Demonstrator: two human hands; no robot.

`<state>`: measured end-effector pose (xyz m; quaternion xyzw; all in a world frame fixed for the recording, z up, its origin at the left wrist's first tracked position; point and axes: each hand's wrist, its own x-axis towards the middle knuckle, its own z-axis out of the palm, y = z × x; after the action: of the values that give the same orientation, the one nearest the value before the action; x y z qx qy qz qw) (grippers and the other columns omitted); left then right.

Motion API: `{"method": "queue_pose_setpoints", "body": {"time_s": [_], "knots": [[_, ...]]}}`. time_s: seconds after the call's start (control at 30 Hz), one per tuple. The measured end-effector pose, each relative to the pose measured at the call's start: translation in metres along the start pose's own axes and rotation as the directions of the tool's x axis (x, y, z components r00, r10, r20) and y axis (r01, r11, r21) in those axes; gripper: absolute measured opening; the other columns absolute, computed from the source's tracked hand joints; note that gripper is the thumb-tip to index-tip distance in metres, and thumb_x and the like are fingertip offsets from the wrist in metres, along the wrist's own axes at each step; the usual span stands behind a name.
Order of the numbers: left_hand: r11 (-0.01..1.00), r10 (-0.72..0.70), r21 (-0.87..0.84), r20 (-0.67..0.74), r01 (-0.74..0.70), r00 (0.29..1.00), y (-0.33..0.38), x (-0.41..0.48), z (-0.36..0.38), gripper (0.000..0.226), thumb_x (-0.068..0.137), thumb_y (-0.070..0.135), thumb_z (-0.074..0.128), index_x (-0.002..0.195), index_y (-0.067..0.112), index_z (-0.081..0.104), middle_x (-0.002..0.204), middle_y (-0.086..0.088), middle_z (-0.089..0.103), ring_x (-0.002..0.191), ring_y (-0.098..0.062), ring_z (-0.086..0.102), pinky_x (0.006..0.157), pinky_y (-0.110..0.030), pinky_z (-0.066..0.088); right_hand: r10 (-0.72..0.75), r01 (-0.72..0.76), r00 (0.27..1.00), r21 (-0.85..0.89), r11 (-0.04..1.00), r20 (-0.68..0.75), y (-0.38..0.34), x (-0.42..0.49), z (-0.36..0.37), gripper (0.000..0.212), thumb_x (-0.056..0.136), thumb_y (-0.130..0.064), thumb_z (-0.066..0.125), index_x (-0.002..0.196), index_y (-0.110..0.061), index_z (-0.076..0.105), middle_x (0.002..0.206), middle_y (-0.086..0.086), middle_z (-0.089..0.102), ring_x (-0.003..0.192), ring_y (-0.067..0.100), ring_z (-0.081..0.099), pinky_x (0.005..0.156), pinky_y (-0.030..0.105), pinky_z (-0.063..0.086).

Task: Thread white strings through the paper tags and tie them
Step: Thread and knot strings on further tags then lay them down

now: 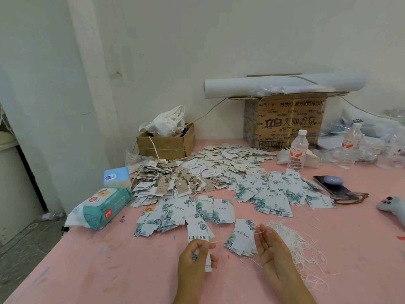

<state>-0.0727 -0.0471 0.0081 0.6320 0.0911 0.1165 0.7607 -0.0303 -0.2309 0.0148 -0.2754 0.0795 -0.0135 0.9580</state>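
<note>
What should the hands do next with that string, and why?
Probably draw the white string on through the tag: the left hand grips the tag, the string runs to the right hand, which seems to pinch it, and no knot shows yet.

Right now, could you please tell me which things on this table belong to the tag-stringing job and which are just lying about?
Job: left hand gripping a paper tag; right hand beside the white strings; loose tag piles.
Lying about: wet wipes pack; tissue box; water bottles; phone; printed cardboard box; paper roll.
</note>
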Motion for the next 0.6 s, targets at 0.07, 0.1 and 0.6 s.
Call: {"method": "queue_pose_setpoints", "body": {"time_s": [0.07, 0.1, 0.6], "knots": [[1.0, -0.003, 0.01, 0.004, 0.003, 1.0, -0.001, 0.001, 0.0, 0.018, 0.095, 0.008, 0.057, 0.082, -0.002, 0.065, 0.07, -0.02, 0.07, 0.052, -0.024, 0.062, 0.057, -0.036, 0.055, 0.001, -0.001, 1.0, -0.01, 1.0, 0.003, 0.0, 0.0, 0.001, 0.013, 0.095, -0.006, 0.048, 0.093, -0.002, 0.06, 0.077, 0.006, 0.072, 0.071, 0.012, 0.072, 0.061, 0.021, 0.058], [1.0, -0.006, 0.012, 0.005, 0.006, 1.0, -0.001, 0.001, 0.0, 0.018, 0.095, 0.008, 0.057, 0.082, -0.002, 0.065, 0.071, -0.019, 0.071, 0.053, -0.024, 0.062, 0.058, -0.037, 0.055, -0.001, 0.001, 1.0, -0.014, 1.0, 0.003, 0.0, 0.0, 0.001, 0.013, 0.095, -0.006, 0.049, 0.092, -0.003, 0.06, 0.076, 0.005, 0.072, 0.07, 0.012, 0.071, 0.061, 0.021, 0.058], [0.999, -0.013, 0.037, 0.028, 0.012, 1.0, 0.0, 0.001, 0.001, 0.019, 0.098, 0.004, 0.051, 0.09, -0.01, 0.062, 0.081, -0.022, 0.07, 0.055, -0.025, 0.062, 0.052, -0.031, 0.055, -0.074, 0.11, 0.993, -0.541, 0.834, 0.088, 0.015, -0.002, 0.0, 0.009, 0.091, 0.001, 0.055, 0.086, -0.001, 0.063, 0.069, 0.009, 0.067, 0.063, 0.016, 0.06, 0.055, 0.023, 0.054]]}}
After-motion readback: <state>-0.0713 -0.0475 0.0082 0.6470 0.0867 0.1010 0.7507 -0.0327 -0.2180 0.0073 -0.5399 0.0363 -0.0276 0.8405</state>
